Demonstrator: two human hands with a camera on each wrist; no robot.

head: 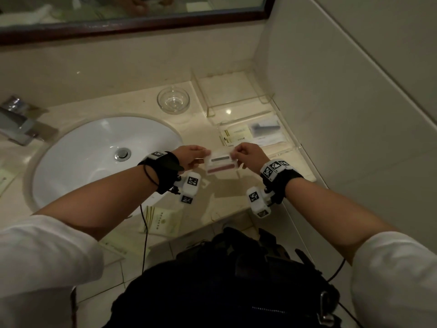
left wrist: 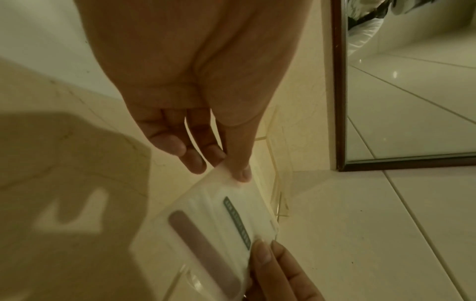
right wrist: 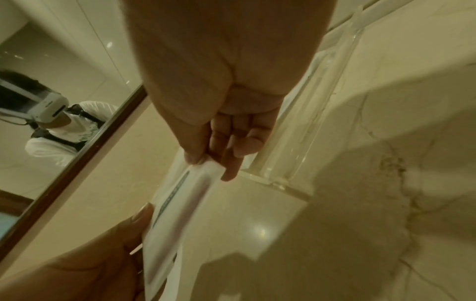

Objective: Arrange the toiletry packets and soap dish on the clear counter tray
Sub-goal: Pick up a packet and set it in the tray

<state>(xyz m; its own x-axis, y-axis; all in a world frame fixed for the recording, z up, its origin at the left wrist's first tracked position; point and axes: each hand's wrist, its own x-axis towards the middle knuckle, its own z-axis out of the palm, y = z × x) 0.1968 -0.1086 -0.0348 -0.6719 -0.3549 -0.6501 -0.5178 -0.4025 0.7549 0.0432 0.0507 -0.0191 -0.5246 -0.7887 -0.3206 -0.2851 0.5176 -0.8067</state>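
Observation:
A white toiletry packet (head: 221, 164) with a grey strip and a reddish strip hangs above the counter, held at both short ends. My left hand (head: 190, 156) pinches its left end between thumb and fingers (left wrist: 238, 171). My right hand (head: 247, 154) pinches its right end (right wrist: 203, 163). The packet (left wrist: 206, 228) is just in front of the clear counter tray (head: 281, 151), where a yellow-labelled packet (head: 237, 136) and a dark comb packet (head: 264, 127) lie. The clear glass soap dish (head: 173, 100) stands on the counter left of the tray.
A white sink (head: 104, 155) with a chrome faucet (head: 21, 124) lies to the left. More pale packets (head: 163, 223) sit by the counter's front edge. A tall clear tray section (head: 234, 95) fills the back corner under the mirror (head: 132, 10). The wall is on the right.

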